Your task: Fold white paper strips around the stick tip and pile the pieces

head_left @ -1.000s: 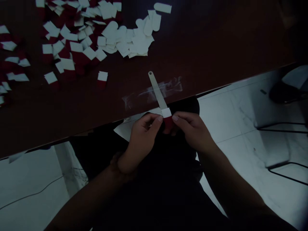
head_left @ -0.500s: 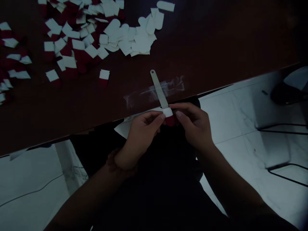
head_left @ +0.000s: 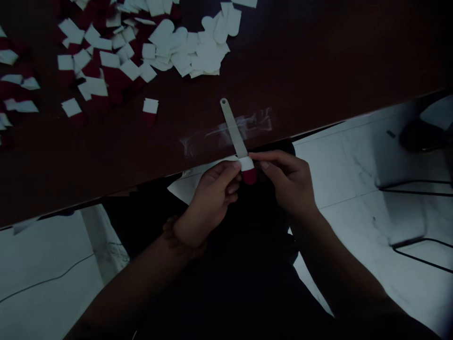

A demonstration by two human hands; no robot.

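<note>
One red-and-white tab (head_left: 248, 170), held between my hands just past the bench (head_left: 318, 80) edge. Left hand (head_left: 212, 203): curled, thumb against the tab's white end. Right hand (head_left: 286, 184): half closed, pinching from the other side. One narrow metal strip (head_left: 231, 127), running from the tab across the bench over clear tape (head_left: 256, 122). Heaped white-and-red pieces (head_left: 106, 61), well apart, beyond.

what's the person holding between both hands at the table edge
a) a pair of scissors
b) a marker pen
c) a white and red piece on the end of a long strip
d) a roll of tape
c: the white-and-red piece sits at the end of the pale flat strip, between the left hand and right hand.
</note>
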